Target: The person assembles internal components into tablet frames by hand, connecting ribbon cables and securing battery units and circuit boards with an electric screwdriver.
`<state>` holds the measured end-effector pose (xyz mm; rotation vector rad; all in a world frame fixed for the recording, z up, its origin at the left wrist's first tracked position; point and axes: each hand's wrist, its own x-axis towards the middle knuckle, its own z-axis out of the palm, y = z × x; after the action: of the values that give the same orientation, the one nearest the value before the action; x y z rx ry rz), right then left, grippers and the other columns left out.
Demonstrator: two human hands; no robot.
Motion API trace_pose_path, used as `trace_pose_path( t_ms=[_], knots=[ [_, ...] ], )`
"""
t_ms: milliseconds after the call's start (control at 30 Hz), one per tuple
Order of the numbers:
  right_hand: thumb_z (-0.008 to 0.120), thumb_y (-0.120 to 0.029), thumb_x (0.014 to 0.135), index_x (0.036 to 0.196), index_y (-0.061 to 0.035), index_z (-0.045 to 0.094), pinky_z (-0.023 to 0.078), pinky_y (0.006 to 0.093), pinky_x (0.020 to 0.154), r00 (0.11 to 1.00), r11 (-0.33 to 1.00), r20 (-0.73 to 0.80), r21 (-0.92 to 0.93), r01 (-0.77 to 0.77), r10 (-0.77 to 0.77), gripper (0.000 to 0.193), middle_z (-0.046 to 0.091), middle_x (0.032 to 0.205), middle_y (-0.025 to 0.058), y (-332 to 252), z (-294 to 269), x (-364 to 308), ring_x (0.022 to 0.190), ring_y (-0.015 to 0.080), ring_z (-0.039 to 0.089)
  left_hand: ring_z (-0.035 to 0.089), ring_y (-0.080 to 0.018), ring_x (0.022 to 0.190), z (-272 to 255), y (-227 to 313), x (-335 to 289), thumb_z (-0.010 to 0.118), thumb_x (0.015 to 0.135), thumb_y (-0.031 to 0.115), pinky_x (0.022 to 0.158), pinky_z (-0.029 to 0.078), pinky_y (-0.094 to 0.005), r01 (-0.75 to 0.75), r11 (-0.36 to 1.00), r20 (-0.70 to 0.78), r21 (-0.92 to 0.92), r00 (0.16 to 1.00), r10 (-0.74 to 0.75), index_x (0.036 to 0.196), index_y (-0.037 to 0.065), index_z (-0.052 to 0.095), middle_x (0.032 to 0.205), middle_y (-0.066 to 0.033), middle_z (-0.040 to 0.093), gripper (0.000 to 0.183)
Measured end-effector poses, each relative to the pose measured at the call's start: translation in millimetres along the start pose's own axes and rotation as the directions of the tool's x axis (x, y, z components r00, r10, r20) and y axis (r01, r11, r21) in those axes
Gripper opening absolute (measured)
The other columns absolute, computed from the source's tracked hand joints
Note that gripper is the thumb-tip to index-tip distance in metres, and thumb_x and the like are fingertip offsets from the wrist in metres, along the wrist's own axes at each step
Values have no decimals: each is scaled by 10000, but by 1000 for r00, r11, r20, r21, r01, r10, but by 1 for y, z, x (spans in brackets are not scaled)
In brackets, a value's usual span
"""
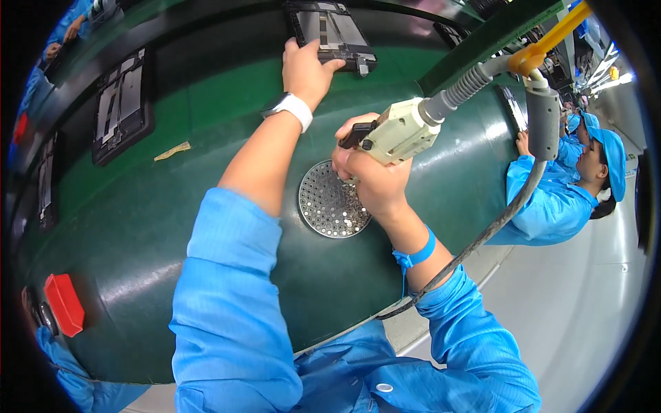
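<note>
Long green work table [206,103] running from the far left to the near right, with a dark belt along its far edge. Several flat black trays on that belt: a big one [122,103] toward the far left, another thin one [47,182] at the left edge, one more just peeking in at the far right.

Left hand [306,69] stretched out to the far edge, fingers closed on the near side of a black tray with a grey flat part inside [334,34]. Tray resting on the belt, not yet pulled close.

Right hand [368,175] wrapped tight around a pale power screwdriver [403,127], with a grey ribbed hose [468,84] and a dark cable [496,220] hanging off it. Tool held up over a round metal dish full of small screws [330,203] in the middle of the table, not touching the tray. Looks like early going: no screw work begun on this tray, all of it left.

Red box [64,303] at the near left edge. Scrap of yellow tape [172,150] on the green. Another worker in blue [558,193] at the right side, well apart. Nothing between tool and tray but open table.
</note>
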<state>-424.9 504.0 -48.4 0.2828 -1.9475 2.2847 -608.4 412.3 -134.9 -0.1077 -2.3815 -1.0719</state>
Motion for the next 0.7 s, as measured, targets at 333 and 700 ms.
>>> trace_pose_path(
  t_ms=[333, 700],
  knots=[
    [587, 45, 742, 1042, 30, 587, 467, 280, 553, 991, 990, 50, 73, 123, -127, 300, 589, 713, 88, -10, -21, -4, 574, 138, 549, 635, -230, 1029, -134, 5, -13, 633, 908, 8, 889, 518, -398, 600, 194, 454, -776, 745, -488, 1320, -53, 530, 1163, -154, 639, 429],
    [579, 70, 714, 1009, 50, 619, 471, 250, 547, 992, 994, 78, 63, 93, -98, 299, 620, 744, 73, -18, -16, -8, 608, 117, 580, 580, -155, 1085, -306, 11, -237, 623, 942, -15, 896, 526, -299, 558, 638, 216, -531, 817, -535, 1269, -30, 522, 1193, -106, 603, 342]
  ],
)
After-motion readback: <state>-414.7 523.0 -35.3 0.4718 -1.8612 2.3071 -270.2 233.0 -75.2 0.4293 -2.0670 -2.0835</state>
